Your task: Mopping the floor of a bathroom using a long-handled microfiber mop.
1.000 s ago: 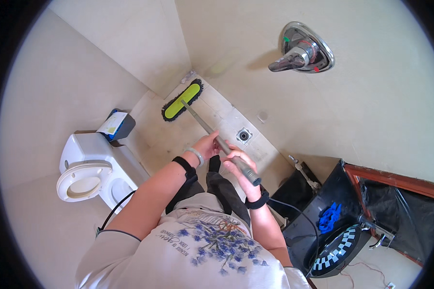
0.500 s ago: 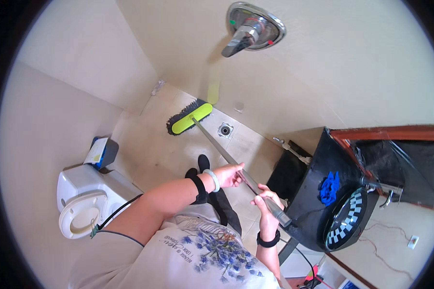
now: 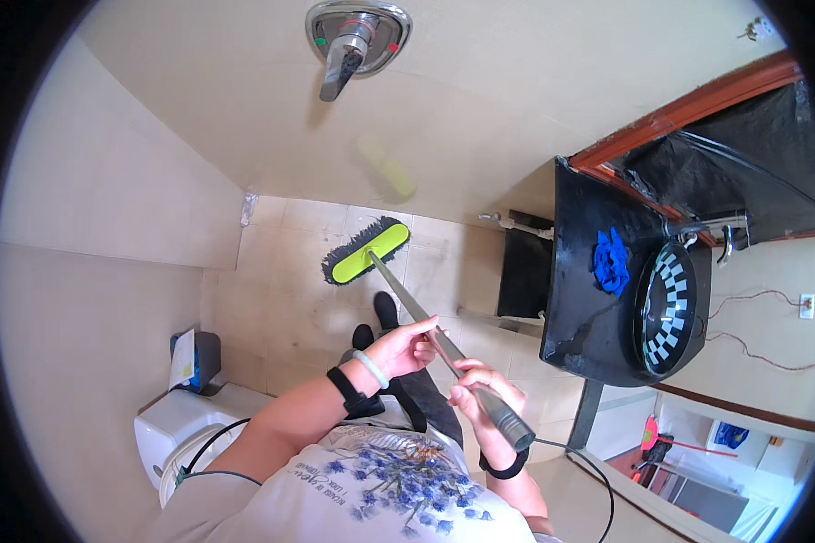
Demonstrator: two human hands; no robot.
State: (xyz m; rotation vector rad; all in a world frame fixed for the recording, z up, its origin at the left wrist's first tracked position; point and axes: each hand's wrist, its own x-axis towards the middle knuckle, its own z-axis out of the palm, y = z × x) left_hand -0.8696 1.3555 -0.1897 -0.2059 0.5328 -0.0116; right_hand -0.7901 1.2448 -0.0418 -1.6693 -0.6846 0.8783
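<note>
A push broom lies across the middle of the view, its lime-green head with dark bristles set down on the tiled floor. The grey metal handle slants from the head down toward my body. My left hand, with a pale bracelet and black band at the wrist, is closed around the handle partway up. Nearer the handle's ribbed end, my right hand wraps it, thumb lying along the side. My dark shoes stand just behind the broom head.
A white toilet and a dark bin stand at left. On the right, a black counter carries a blue cloth and a checkered round basin. A chrome shower valve is on the wall ahead. A doorway opens lower right.
My view has turned, bringing the doorway in at lower right. The broom head has come back from the wall toward my feet, and the floor drain no longer shows. Both hands keep their hold.
</note>
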